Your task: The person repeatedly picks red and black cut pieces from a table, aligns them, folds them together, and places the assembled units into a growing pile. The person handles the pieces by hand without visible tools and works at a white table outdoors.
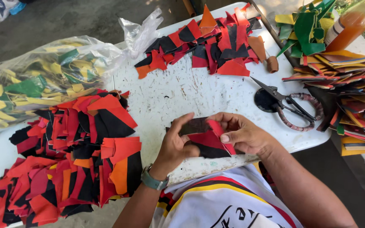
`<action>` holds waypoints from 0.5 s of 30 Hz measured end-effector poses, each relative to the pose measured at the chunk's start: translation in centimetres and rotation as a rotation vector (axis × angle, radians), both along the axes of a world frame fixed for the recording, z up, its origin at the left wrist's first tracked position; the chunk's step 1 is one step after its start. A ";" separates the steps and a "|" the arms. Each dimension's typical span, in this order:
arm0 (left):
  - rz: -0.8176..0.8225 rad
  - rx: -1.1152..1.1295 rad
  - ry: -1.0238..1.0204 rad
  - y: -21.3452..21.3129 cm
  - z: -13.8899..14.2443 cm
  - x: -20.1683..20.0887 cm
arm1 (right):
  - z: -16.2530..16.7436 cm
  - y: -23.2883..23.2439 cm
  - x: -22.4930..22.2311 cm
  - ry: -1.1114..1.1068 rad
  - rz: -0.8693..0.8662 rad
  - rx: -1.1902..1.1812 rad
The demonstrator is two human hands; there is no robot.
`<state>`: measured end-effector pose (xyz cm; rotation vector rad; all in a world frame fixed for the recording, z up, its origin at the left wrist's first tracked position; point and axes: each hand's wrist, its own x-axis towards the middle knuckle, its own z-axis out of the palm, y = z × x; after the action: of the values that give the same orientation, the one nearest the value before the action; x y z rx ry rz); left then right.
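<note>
Both the left hand (175, 145) and the right hand (241, 134) grip with closed fingers a red-and-black patch (205, 141), which could slip apart if either hold loosens, I think.

bottle (351, 23) top cropped, bag (34, 80) cut off left

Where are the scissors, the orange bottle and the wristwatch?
scissors (290, 105), head view, on the crossing blades.
orange bottle (351, 23), head view, on its body.
wristwatch (153, 180), head view, on the strap at the left wrist.
</note>
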<state>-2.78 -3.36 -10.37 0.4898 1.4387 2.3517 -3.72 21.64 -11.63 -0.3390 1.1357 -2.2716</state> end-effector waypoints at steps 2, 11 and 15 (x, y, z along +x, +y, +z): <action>-0.015 -0.212 -0.050 -0.2 -1.1 -0.1 | 0.7 0.0 -1.5 0.148 -0.004 0.277; 0.137 -0.443 -0.039 -2.1 -5.6 -0.4 | 0.0 -0.2 -6.8 0.023 0.009 0.668; 0.141 -0.391 -0.051 -3.2 -6.6 0.5 | 0.1 -1.0 -6.5 -0.065 0.090 0.526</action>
<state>-2.30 -6.55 -17.00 0.2273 1.9020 2.0853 -10.22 20.66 -11.56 -0.1026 1.5871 -1.8054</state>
